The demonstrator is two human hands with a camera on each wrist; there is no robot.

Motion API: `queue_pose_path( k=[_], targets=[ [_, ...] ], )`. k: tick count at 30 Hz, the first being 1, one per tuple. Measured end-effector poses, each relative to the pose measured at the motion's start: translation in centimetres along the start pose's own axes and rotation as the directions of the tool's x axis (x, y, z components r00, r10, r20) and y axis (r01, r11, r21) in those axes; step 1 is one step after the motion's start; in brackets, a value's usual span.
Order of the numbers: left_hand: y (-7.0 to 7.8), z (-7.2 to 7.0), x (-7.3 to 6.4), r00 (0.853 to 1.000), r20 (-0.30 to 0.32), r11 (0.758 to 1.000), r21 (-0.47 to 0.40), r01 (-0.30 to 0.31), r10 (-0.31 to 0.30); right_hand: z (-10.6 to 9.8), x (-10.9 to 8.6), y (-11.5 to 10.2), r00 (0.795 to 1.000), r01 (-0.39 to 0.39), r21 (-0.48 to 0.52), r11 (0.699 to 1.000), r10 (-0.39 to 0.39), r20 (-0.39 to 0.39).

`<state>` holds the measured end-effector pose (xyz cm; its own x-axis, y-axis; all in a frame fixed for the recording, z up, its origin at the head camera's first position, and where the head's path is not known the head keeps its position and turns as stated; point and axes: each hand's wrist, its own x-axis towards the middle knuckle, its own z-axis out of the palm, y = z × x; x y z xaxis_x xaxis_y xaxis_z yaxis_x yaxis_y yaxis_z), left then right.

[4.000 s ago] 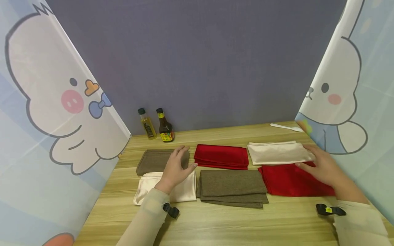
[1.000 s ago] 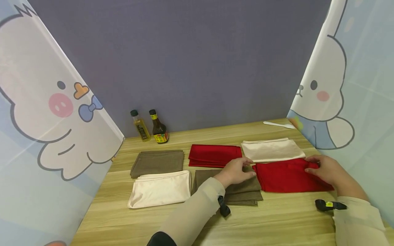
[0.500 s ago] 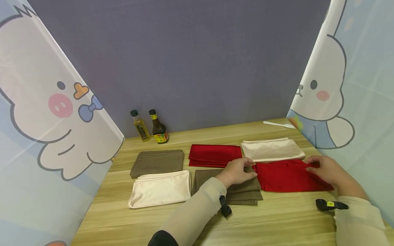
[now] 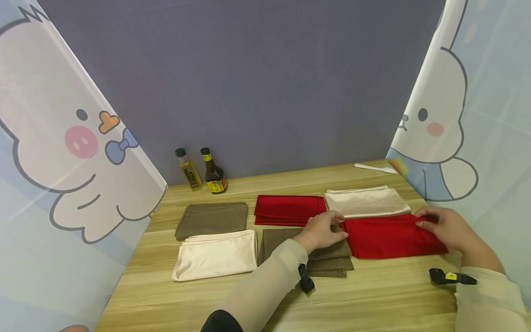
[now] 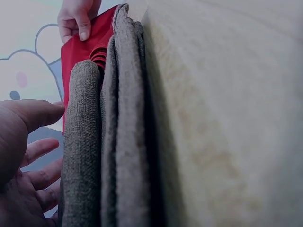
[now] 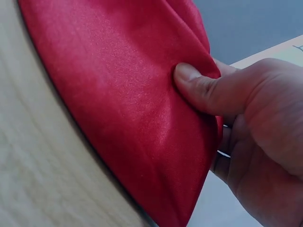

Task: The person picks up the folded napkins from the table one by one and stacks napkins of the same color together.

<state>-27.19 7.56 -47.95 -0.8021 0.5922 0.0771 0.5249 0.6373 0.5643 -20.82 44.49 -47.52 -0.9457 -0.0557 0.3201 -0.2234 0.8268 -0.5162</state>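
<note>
A folded red satin napkin (image 4: 390, 236) lies at the front right of the table. My right hand (image 4: 450, 228) pinches its right edge; in the right wrist view the thumb (image 6: 201, 87) presses on top of the red fabric, with the fingers behind it. My left hand (image 4: 321, 231) reaches over a folded grey-brown napkin (image 4: 332, 265), its fingertips right at the red napkin's left edge. In the left wrist view that hand's thumb (image 5: 35, 113) and fingers are spread apart beside the grey-brown folds (image 5: 83, 142).
Behind lie a folded red napkin (image 4: 288, 210) and a cream one (image 4: 367, 202). On the left are another grey-brown napkin (image 4: 211, 220) and cream napkin (image 4: 217, 256). An oil bottle (image 4: 190, 170), a dark sauce bottle (image 4: 214, 173) and a white plastic utensil (image 4: 375, 168) stand or lie along the back.
My left hand has moved right from the left-hand napkins to the red napkin's left edge. Over the last half second my right hand shifts slightly right, and the red napkin looks flatter.
</note>
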Motion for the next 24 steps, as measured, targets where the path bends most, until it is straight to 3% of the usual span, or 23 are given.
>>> queue_pose_path(
  k=[14, 24],
  targets=[
    [0.6, 0.4, 0.1, 1.000, -0.002, 0.999, 0.045, 0.019, -0.019, -0.7, -0.3, -0.7, 0.990, -0.103, 0.071, 0.992, 0.109, -0.092],
    [1.0, 0.9, 0.4, 0.999, -0.045, 0.998, 0.066, 0.003, 0.000, -0.7, -0.3, -0.9, 0.990, -0.083, 0.063, 0.995, 0.090, -0.111]
  ],
)
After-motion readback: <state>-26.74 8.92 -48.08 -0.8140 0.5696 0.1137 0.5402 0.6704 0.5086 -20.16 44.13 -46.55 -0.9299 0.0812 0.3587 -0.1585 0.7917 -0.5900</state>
